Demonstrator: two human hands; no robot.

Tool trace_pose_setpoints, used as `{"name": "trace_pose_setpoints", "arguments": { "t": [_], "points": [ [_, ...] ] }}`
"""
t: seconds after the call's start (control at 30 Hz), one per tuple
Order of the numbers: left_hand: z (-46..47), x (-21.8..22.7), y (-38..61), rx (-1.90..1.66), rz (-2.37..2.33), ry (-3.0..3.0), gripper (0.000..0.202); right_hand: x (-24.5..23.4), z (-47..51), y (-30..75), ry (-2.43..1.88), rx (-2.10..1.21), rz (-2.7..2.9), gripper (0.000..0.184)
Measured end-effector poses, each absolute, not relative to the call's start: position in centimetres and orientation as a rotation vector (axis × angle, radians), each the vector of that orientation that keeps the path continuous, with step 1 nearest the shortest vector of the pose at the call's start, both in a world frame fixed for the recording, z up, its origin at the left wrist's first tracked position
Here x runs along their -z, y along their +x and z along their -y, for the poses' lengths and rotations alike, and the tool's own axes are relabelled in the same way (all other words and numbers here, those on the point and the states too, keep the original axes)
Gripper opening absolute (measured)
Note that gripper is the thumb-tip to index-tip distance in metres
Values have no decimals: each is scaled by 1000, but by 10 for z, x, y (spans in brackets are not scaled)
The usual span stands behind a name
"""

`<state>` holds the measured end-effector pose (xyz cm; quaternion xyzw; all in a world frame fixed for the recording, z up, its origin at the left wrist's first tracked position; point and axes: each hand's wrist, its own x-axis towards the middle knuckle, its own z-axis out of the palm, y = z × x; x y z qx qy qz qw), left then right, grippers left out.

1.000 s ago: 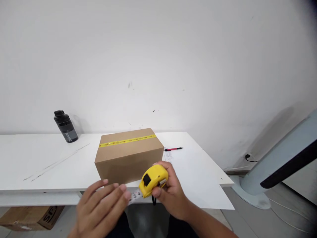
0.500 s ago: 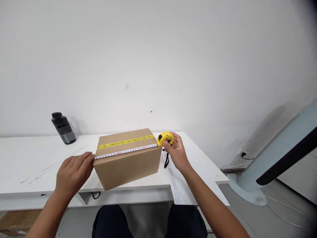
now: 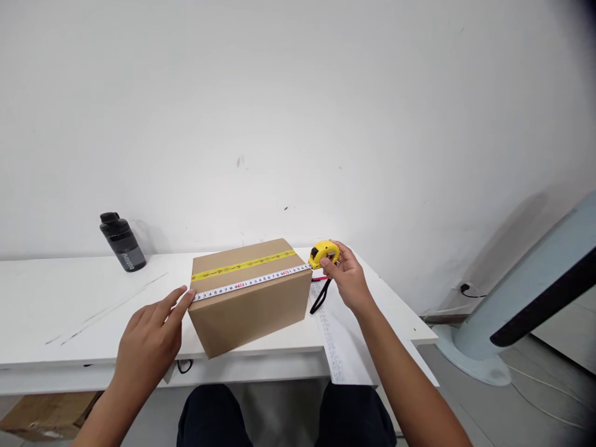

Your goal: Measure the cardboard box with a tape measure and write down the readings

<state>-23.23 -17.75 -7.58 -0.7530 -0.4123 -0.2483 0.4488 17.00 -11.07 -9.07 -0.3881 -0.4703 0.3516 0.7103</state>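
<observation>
A brown cardboard box (image 3: 254, 310) with a yellow tape strip along its top sits near the front edge of a white table (image 3: 69, 310). A white measuring blade (image 3: 251, 282) lies stretched across the box's top front edge. My right hand (image 3: 347, 279) grips the yellow tape measure case (image 3: 325, 252) just past the box's right end, its black strap dangling. My left hand (image 3: 149, 338) presses the blade's end with its fingertips against the box's left top corner.
A black water bottle (image 3: 121, 243) stands at the back left by the wall. A sheet of paper (image 3: 339, 338) lies right of the box and overhangs the table edge. A grey stand base (image 3: 470, 357) is on the floor at right. A cardboard box (image 3: 32, 422) lies under the table.
A second ago both hands held the tape measure near my body with little blade out. They have since moved apart to the box's ends, drawing the blade along its top; the case has slid slightly further right.
</observation>
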Motion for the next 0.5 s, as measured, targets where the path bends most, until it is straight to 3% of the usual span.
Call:
{"name": "trace_pose_setpoints", "arguments": {
  "t": [0.33,0.5],
  "points": [
    [176,74,-231,716,1007,-1970,71,100,109,178,-859,-774,1019,65],
    [177,68,-238,711,977,-2066,64,96,111,172,-865,-774,1053,65]
  ]
}}
